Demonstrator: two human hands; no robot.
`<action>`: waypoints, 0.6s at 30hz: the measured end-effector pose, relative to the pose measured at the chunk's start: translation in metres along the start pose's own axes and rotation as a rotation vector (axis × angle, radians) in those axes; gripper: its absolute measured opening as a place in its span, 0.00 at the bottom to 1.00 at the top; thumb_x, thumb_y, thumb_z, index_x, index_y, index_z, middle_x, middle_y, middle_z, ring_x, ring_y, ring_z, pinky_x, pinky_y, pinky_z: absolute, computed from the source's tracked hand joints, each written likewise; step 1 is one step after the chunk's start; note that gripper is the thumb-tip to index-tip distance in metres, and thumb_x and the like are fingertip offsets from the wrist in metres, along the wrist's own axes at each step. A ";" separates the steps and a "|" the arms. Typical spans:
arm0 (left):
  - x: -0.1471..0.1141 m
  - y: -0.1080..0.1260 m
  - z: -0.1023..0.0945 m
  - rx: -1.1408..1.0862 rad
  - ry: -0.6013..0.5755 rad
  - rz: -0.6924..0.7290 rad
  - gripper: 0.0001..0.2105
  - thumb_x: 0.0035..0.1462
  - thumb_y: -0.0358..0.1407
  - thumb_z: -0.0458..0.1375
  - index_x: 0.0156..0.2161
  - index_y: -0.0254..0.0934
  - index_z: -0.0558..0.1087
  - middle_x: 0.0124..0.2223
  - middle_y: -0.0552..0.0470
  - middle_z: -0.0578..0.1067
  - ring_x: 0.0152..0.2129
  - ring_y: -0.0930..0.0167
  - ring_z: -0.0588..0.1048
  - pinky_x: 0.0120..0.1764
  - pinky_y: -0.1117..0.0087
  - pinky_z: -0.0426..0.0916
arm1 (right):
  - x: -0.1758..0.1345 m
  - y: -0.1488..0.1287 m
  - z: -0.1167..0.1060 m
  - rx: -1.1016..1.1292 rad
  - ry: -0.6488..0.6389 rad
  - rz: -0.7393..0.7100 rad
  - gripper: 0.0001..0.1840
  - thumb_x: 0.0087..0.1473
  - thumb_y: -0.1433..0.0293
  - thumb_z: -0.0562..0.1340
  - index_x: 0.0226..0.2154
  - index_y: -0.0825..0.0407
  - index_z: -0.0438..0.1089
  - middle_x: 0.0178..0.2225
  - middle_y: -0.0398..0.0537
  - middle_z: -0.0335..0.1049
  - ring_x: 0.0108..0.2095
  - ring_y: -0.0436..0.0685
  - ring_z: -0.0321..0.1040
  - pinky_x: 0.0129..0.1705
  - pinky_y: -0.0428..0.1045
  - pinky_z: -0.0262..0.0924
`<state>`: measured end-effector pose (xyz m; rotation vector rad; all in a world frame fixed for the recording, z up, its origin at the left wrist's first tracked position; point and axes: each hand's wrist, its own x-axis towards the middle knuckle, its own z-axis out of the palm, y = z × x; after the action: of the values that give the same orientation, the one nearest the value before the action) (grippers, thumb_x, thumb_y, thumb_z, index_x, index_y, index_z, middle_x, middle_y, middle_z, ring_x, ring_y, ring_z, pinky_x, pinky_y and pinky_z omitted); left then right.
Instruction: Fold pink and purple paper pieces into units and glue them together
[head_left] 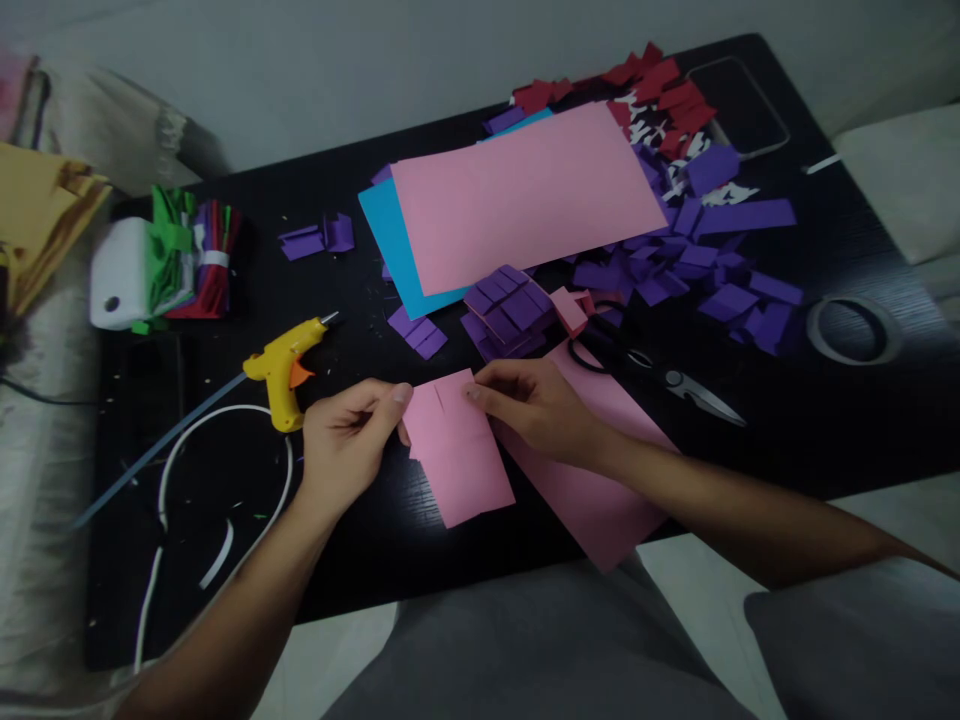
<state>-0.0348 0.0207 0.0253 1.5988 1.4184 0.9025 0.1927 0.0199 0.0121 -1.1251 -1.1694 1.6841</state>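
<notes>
A pink paper piece (pixel 465 460) with a short slit near its top edge is held between my two hands, just over the dark table. My left hand (pixel 349 430) pinches its upper left edge between thumb and fingers. At the upper right corner, my right hand (pixel 536 405) grips it the same way. Beneath my right forearm lies a larger pink sheet (pixel 600 500). Black-handled scissors (pixel 675 378) rest to the right of my right hand. Beyond my hands sits a stack of folded purple paper pieces (pixel 508 305).
Left of my hands lies a yellow glue gun (pixel 281 370) with its white cord (pixel 169 470). Pink sheet (pixel 525 200) and blue sheet (pixel 394 245) overlap at the back. Purple scraps (pixel 697 255), red scraps (pixel 667 90) and a tape roll (pixel 853 330) lie right.
</notes>
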 end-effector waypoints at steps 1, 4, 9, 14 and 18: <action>-0.001 0.001 0.001 0.000 0.013 0.003 0.15 0.65 0.39 0.63 0.26 0.38 0.77 0.20 0.57 0.74 0.19 0.74 0.70 0.25 0.73 0.65 | 0.000 0.000 0.000 0.000 -0.003 -0.003 0.16 0.56 0.56 0.72 0.29 0.52 0.76 0.27 0.40 0.69 0.29 0.51 0.63 0.33 0.49 0.57; -0.001 0.001 0.001 0.000 0.019 0.010 0.16 0.68 0.40 0.60 0.27 0.38 0.76 0.22 0.55 0.74 0.21 0.73 0.71 0.26 0.72 0.66 | 0.000 0.001 0.001 0.020 0.006 -0.020 0.16 0.56 0.56 0.72 0.29 0.51 0.75 0.26 0.40 0.67 0.28 0.51 0.62 0.32 0.48 0.57; 0.005 -0.005 -0.008 0.071 -0.108 0.195 0.08 0.64 0.33 0.55 0.43 0.39 0.77 0.33 0.52 0.78 0.29 0.69 0.75 0.34 0.68 0.70 | -0.002 -0.006 -0.002 0.067 0.156 -0.142 0.16 0.56 0.56 0.73 0.29 0.50 0.74 0.26 0.40 0.68 0.27 0.50 0.64 0.30 0.48 0.63; 0.008 -0.007 -0.011 0.412 -0.447 0.483 0.19 0.51 0.29 0.60 0.50 0.36 0.72 0.50 0.41 0.75 0.45 0.58 0.72 0.49 0.54 0.68 | -0.002 -0.015 -0.008 0.107 0.325 -0.281 0.14 0.63 0.55 0.69 0.36 0.47 0.72 0.15 0.31 0.59 0.13 0.47 0.56 0.17 0.45 0.56; 0.005 -0.002 -0.008 0.544 -0.565 0.468 0.20 0.54 0.34 0.64 0.53 0.35 0.71 0.57 0.37 0.70 0.53 0.53 0.69 0.55 0.49 0.65 | -0.002 -0.018 -0.010 0.151 0.332 -0.430 0.10 0.67 0.58 0.66 0.41 0.46 0.73 0.22 0.36 0.72 0.17 0.50 0.69 0.21 0.46 0.66</action>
<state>-0.0420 0.0265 0.0272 2.4203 0.9321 0.2454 0.2049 0.0256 0.0279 -0.9348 -0.9704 1.1826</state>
